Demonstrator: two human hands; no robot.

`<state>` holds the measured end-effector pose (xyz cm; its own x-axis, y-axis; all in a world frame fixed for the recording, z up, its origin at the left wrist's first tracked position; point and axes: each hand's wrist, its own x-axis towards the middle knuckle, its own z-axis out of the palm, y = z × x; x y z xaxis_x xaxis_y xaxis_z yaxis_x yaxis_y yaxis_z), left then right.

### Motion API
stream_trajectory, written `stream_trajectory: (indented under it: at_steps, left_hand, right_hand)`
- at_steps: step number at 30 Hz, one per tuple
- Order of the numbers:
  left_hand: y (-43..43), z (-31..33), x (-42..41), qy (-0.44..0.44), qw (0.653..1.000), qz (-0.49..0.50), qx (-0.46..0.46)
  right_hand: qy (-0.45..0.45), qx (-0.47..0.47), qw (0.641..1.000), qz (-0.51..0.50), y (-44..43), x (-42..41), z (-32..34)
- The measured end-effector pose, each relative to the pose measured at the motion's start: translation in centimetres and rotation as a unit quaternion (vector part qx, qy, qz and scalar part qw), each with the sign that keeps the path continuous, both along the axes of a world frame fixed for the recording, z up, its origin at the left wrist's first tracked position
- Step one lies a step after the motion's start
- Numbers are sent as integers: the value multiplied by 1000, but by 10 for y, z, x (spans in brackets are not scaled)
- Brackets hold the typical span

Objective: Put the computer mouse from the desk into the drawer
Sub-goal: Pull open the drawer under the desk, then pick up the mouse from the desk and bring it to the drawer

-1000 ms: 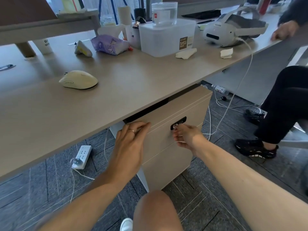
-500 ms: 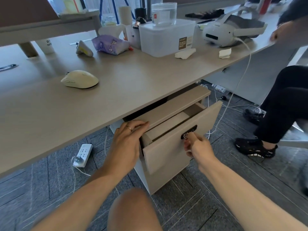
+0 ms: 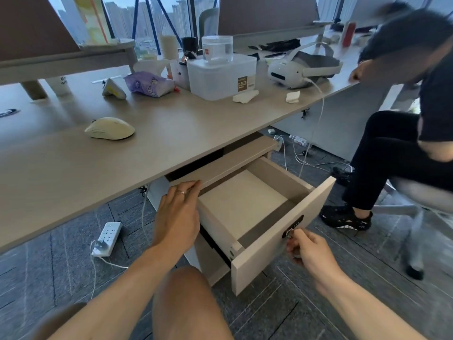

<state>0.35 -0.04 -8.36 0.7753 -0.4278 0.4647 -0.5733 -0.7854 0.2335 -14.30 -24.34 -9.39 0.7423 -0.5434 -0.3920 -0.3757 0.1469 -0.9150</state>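
A cream computer mouse (image 3: pixel 110 128) lies on the beige desk (image 3: pixel 171 133), left of centre and well above my hands. Below the desk edge, the top drawer (image 3: pixel 279 239) of a beige cabinet stands pulled far out; its pale bottom is bare. My right hand (image 3: pixel 306 249) pinches the key in the dark lock on the drawer front. My left hand (image 3: pixel 177 217) rests flat against the cabinet's top front corner, fingers together, holding nothing.
On the desk's far side sit a clear plastic box (image 3: pixel 220 74) with a jar on top, a purple tissue pack (image 3: pixel 147 84), and a white headset (image 3: pixel 301 67) with a hanging cable. A person sits at right (image 3: pixel 397 153). A power strip (image 3: pixel 107 238) lies on the carpet.
The drawer went from closed to pulled far out, drawn by my right hand on the key. My left hand stayed braced on the cabinet. The mouse has not moved.
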Motion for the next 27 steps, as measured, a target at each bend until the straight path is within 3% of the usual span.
stream_trajectory:
  at_steps: [14,27]
  left_hand:
    - [1,9,-10,42,998,6,39]
    - [0,10,-12,41,997,18,62]
  right_hand:
    - [6,7,1000,-23,-19,-61,-4]
    - [9,-12,1000,-24,-22,-69,-8]
